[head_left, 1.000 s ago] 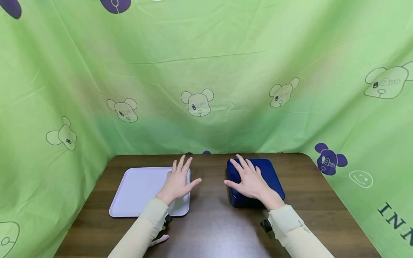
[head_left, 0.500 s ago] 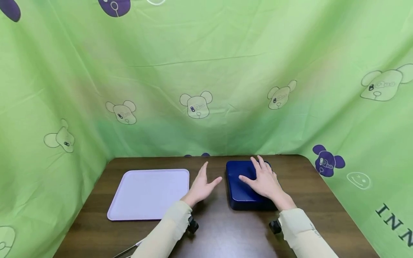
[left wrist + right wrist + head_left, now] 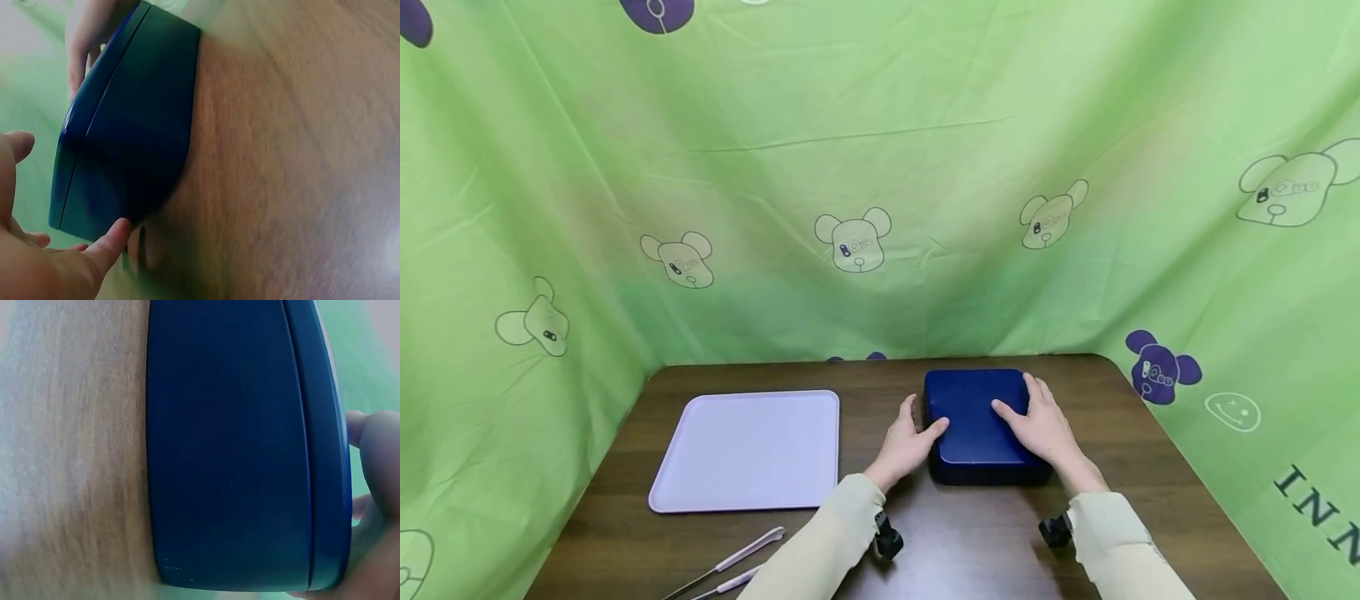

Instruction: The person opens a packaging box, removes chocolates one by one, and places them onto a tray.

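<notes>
A dark blue lidded box [image 3: 973,417] lies on the brown table [image 3: 955,542], right of centre. My left hand [image 3: 910,437] is at the box's left side, thumb tip on the lid's near left corner, fingers straight along the side. In the left wrist view the thumb touches the box [image 3: 131,125] while the other fingers of my left hand [image 3: 37,250] stand a little off it. My right hand [image 3: 1041,425] grips the right edge, thumb on the lid and fingers over the rim. The right wrist view shows the right hand's fingers [image 3: 375,487] at the edge of the box's [image 3: 225,444] lid.
A pale lilac tray [image 3: 745,450] lies on the table's left half. Two thin pink utensils [image 3: 730,562] lie at the near left edge. Green printed cloth [image 3: 880,167] walls the table at the back and on both sides.
My left hand left the tray and crossed right to the box's left side. My right hand slid from the lid's middle to its right edge. The pink utensils came into view.
</notes>
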### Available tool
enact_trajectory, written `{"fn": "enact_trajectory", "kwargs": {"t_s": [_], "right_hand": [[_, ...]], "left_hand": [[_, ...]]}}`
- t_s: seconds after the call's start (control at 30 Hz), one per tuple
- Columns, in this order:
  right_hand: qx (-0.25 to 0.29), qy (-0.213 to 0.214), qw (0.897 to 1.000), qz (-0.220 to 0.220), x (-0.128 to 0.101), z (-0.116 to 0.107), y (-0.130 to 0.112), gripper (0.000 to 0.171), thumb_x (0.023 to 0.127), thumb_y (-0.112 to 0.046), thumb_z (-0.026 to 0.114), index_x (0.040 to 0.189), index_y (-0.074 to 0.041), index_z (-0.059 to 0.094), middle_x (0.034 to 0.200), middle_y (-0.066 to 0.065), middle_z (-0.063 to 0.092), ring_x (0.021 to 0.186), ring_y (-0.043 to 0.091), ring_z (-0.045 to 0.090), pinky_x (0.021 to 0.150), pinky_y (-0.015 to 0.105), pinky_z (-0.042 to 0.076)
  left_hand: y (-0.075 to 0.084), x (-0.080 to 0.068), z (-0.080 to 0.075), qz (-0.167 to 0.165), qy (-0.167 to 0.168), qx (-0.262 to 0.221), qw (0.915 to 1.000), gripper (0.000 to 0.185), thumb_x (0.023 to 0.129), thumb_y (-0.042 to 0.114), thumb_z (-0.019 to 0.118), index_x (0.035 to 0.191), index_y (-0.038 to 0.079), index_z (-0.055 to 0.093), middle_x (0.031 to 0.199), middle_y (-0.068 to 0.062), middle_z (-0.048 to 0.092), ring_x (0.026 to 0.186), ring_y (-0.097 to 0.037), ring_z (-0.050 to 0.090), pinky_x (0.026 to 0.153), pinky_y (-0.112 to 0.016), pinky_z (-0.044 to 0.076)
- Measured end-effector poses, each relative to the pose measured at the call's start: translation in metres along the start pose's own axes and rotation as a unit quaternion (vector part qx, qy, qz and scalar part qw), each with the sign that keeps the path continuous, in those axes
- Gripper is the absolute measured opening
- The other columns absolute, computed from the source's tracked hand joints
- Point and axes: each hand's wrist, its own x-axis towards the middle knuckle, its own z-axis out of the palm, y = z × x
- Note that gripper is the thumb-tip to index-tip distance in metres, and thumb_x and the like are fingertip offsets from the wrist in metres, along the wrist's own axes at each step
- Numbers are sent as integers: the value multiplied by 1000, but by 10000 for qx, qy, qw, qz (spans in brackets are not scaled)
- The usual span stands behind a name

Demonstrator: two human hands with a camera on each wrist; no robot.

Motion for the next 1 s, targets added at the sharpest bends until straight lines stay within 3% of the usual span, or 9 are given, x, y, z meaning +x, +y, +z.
{"fn": "enact_trajectory", "kwargs": {"t_s": [0.23, 0.43, 0.67, 1.0], "right_hand": [[270, -329, 9977, 534, 0, -2, 6, 92, 102, -51, 51, 154, 14, 14, 154, 42, 21, 141, 58, 24, 114, 64, 25], [436, -70, 9961, 767, -1, -3, 11, 76, 102, -38, 54, 150, 15, 28, 148, 41, 34, 137, 57, 33, 111, 62, 31], [1122, -42, 9842, 1367, -2, -3, 10, 72, 102, -37, 55, 151, 10, 33, 150, 35, 37, 141, 53, 30, 113, 60, 29], [1234, -16, 9818, 1442, -5, 3, -3, 71, 102, -36, 57, 152, 8, 34, 150, 34, 38, 141, 52, 31, 113, 59, 29]], "left_hand": [[3, -3, 6, 229, -39, -13, 9997, 74, 93, 37, 72, 149, 0, 40, 137, -21, 59, 109, -36, 67, 93, -45, 53], [0, -3, 7, 258, -204, 322, 9989, 77, 92, 32, 75, 151, -2, 40, 131, -22, 63, 108, -32, 69, 91, -42, 55], [-1, -3, 5, 330, -286, 378, 9983, 76, 90, 29, 77, 149, -7, 42, 127, -22, 66, 108, -31, 70, 91, -39, 56], [-2, -7, -8, 241, -360, 276, 9987, 75, 92, 27, 75, 149, -8, 41, 130, -23, 64, 112, -34, 68, 92, -40, 56]]}}
